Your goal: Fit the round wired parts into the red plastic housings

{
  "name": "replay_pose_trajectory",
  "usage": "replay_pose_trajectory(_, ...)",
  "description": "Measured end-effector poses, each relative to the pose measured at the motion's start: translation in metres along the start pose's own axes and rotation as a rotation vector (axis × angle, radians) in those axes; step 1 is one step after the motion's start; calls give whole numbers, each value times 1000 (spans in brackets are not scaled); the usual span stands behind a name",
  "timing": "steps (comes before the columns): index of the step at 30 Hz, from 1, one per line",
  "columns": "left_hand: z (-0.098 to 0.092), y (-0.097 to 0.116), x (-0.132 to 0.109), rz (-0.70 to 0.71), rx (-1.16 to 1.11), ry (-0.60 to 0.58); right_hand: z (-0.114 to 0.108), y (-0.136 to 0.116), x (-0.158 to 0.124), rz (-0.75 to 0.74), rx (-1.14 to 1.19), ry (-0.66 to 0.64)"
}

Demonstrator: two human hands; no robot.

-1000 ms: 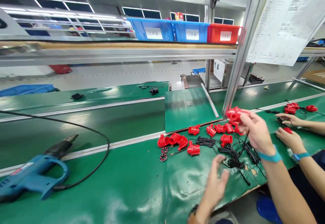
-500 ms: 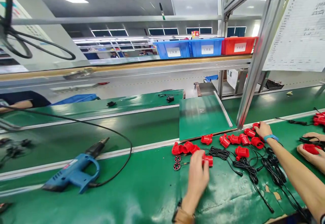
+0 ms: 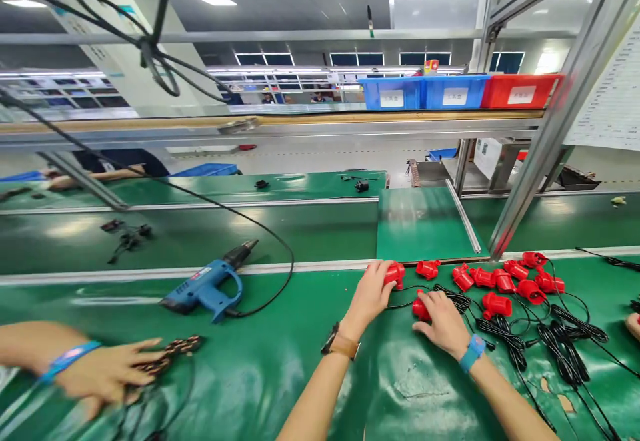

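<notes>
My left hand [image 3: 369,291], with a watch on a brown strap, has its fingers closed on a red plastic housing [image 3: 395,273] by the edge of the green work surface. Whether it covers further pieces I cannot tell. Close by on the right, my right hand [image 3: 444,321], wearing a blue wristband, grips another red plastic housing [image 3: 421,306]; the fingers hide part of it. A loose red housing [image 3: 428,268] lies beyond the two hands. Several more red housings [image 3: 497,305] are grouped to the right, among bundled black cables [image 3: 505,340].
A co-worker's hand [image 3: 107,371] reaches in from the left over dark wired parts [image 3: 173,354]. Left of my hands lies a blue heat gun [image 3: 205,288] with its cord looping. A metal post [image 3: 535,161] rises at right. Another person's fingers [image 3: 634,325] show at the right edge.
My right hand has come left from the far housings to one near my left hand. My left hand has moved away from me. A co-worker's hand with dark parts has appeared at left.
</notes>
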State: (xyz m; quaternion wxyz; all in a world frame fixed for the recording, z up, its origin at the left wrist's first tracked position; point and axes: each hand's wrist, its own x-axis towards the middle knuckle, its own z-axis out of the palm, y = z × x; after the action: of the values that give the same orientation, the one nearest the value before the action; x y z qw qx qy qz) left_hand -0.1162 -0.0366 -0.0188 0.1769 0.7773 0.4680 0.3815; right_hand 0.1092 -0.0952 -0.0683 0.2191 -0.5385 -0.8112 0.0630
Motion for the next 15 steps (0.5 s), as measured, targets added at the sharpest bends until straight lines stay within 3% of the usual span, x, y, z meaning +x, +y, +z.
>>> replay_pose_trajectory(2, -22, -1, -30, -109, -39, 154, 15, -4, -6, -24, -35, -48)
replay_pose_trajectory(4, -37, -3, -71, -274, -189, 268, 22, -2, -7, -38, -27, -7)
replay_pose_trajectory(6, -42, -3, -116, -538, -569, 383, 19, 4, 0, -33, -31, 65)
replay_pose_trajectory(8, -37, 1, -158, -726, -922, 511, 13, 9, 16, -5, -71, 114)
replay_pose_trajectory(11, -18, 18, -204, -853, -1289, 635, 8, 4, 45, 48, -132, 144)
replay_pose_trajectory(15, 11, 39, -233, -968, -1413, 648, 29, -40, 62, 26, -136, 108)
